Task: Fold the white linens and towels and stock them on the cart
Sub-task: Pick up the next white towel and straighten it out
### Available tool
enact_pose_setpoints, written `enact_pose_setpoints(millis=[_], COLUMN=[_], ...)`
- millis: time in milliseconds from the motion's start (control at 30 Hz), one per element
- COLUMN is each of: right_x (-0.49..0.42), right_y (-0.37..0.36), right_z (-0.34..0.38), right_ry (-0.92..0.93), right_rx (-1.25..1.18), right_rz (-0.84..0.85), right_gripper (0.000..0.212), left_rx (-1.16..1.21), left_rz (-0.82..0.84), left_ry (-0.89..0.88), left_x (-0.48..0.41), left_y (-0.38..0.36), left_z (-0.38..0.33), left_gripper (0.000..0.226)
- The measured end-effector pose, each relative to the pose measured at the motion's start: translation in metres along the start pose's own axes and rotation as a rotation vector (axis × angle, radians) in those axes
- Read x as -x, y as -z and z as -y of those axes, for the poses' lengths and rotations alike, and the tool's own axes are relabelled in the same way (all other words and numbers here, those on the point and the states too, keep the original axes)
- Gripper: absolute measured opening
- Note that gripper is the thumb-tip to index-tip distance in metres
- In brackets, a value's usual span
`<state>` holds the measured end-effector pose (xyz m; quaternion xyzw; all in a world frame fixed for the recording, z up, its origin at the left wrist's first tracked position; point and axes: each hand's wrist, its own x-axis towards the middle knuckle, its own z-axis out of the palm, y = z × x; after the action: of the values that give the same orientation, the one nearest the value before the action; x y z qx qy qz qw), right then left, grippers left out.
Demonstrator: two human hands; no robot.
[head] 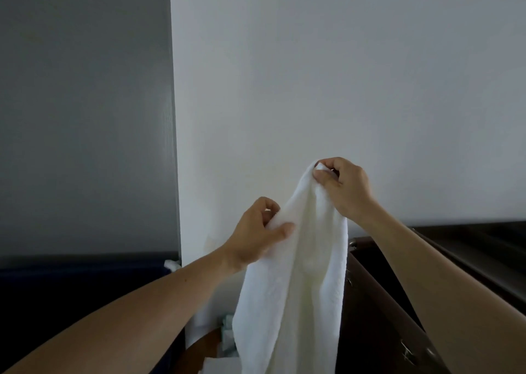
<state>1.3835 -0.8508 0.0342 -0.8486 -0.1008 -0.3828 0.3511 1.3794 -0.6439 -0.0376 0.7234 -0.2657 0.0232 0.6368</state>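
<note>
Both hands are pinching one white towel (pixel 296 274): right hand (pixel 345 188) at its top, left hand (pixel 256 231) lower. Towel is hanging unfolded; folding and stocking remaining, cart not visible.

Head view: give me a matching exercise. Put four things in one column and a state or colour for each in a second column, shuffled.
Things
1. right hand
2. left hand
3. towel
4. cabinet

States
A. dark brown, at the right
B. white, hanging down unfolded
C. pinches the top corner, higher up
D. grips an edge, lower down

Pairs: 1-C, 2-D, 3-B, 4-A
</note>
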Motion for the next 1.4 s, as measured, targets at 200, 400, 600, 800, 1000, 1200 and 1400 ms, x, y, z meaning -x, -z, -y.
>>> enact_pose_setpoints(millis=[200,400,600,800,1000,1200,1400], right_x=[0.005,0.007,0.008,0.012,0.014,0.015,0.011], right_y=[0.005,0.000,0.005,-0.008,-0.004,-0.002,-0.004], right_z=[0.004,0.013,0.014,0.021,0.017,0.008,0.005], right_ry=[-0.009,0.001,-0.002,0.057,0.057,0.053,0.070], right_rx=[-0.047,-0.087,-0.093,-0.018,-0.005,0.010,0.016], right_rz=[0.045,0.198,0.266,0.418,0.445,0.436,0.418], right_gripper=[0.024,0.018,0.015,0.018,0.014,0.006,0.006], left_rx=[-0.009,-0.589,-0.947,-0.163,-0.199,-0.190,-0.250], left_rz=[0.140,0.075,0.231,0.100,-0.016,-0.052,0.032], left_ry=[0.165,0.261,0.418,0.045,-0.023,-0.023,-0.016], left_x=[0.004,-0.004,-0.001,-0.017,-0.013,-0.003,0.003], left_y=[0.033,0.042,0.069,0.039,0.022,0.006,0.006], left_z=[0.012,0.022,0.025,-0.010,-0.006,0.000,0.010], left_gripper=[0.020,0.025,0.037,0.018,0.015,0.013,0.017])
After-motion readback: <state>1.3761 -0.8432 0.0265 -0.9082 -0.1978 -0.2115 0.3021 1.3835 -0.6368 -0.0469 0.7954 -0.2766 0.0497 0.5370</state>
